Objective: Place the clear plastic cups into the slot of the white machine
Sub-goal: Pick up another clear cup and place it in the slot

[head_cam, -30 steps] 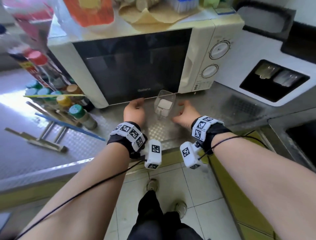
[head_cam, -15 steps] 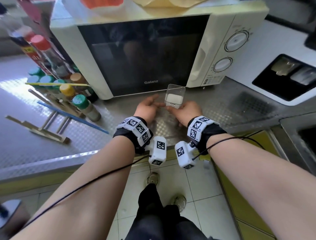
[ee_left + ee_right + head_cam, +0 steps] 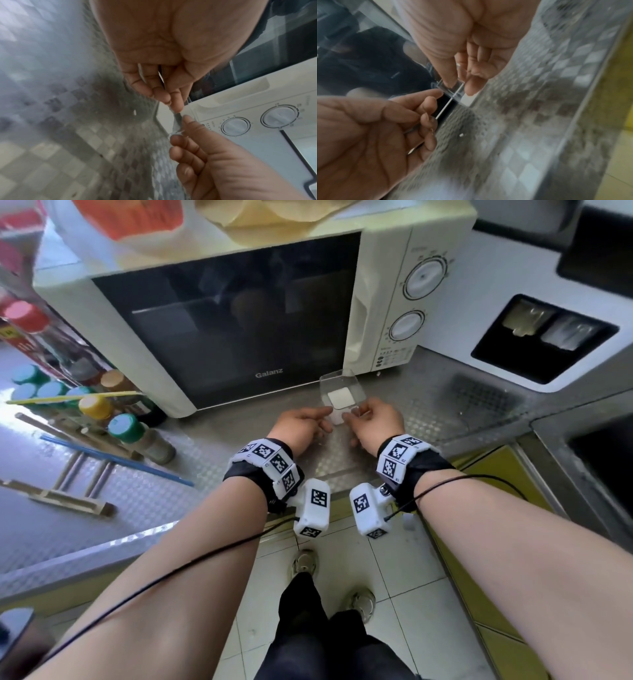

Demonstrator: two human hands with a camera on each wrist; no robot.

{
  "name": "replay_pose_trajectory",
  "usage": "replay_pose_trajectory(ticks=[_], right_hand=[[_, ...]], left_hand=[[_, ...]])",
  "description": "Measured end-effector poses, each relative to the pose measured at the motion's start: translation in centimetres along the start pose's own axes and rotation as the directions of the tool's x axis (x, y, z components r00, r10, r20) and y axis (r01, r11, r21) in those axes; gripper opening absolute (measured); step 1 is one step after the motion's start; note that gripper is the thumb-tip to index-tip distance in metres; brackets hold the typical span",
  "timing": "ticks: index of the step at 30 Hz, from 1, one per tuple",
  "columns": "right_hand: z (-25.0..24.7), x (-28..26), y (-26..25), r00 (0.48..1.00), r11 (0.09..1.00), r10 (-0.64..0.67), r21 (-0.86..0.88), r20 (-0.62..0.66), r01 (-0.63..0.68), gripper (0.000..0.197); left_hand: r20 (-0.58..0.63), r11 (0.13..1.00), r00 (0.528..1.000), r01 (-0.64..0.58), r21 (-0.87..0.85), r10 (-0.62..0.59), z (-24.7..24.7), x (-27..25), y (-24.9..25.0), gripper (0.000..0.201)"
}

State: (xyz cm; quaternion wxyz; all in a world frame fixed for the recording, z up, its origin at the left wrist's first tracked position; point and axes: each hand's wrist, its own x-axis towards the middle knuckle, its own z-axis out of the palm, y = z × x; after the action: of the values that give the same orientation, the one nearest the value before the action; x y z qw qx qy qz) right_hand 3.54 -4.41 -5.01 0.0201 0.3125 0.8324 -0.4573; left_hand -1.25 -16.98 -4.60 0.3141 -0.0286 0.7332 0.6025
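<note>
Clear square plastic cups [image 3: 340,397], seemingly nested, sit between the hands, low over the embossed steel desk [image 3: 428,419]. The left hand [image 3: 298,428] and right hand [image 3: 373,424] each pinch a rim, probably to separate them. The next move calls for carrying one into the dark slot [image 3: 544,337] of the white machine [image 3: 479,302], well beyond the right hand.

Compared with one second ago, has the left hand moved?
Yes. The left hand went right along the microwave front: it was under the logo, and now it is right of it, with fingertips on the cup.
</note>
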Motion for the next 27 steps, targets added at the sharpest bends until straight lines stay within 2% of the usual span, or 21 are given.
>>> replay_pose_trajectory(ticks=[5, 9, 12, 17, 23, 27], right_hand=[[-2.7, -0.2, 1.6, 0.996, 0.997, 0.009, 0.075, -0.083, -0.003, 0.026], [-5.4, 0.0, 3.4, 0.977, 0.982, 0.060, 0.189, -0.206, -0.020, 0.025], [-7.9, 0.0, 4.2, 0.946, 0.969, 0.115, 0.244, -0.302, -0.040, 0.026], [-11.4, 1.1, 5.7, 0.892, 0.962, 0.184, 0.260, -0.414, -0.078, 0.022], [-14.0, 2.1, 6.0, 0.815, 0.940, 0.288, 0.311, -0.503, -0.140, 0.011], [-14.8, 3.3, 6.7, 0.788, 0.933, 0.322, 0.316, -0.525, -0.171, 0.025]], left_hand=[[0.119, 0.997, 0.991, -0.063, 0.051, 0.056, 2.2, 0.4, 1.2, 0.033], [0.222, 0.990, 0.972, -0.102, 0.097, 0.078, 5.9, 1.7, 3.0, 0.041], [0.310, 0.979, 0.946, -0.146, 0.139, 0.097, 9.0, 2.2, 4.4, 0.054], [0.458, 0.953, 0.882, -0.227, 0.200, 0.114, 13.7, 3.5, 6.2, 0.058], [0.530, 0.919, 0.843, -0.278, 0.279, 0.094, 17.6, 6.3, 7.2, 0.061], [0.557, 0.891, 0.829, -0.289, 0.350, 0.049, 19.0, 8.0, 7.5, 0.062]])
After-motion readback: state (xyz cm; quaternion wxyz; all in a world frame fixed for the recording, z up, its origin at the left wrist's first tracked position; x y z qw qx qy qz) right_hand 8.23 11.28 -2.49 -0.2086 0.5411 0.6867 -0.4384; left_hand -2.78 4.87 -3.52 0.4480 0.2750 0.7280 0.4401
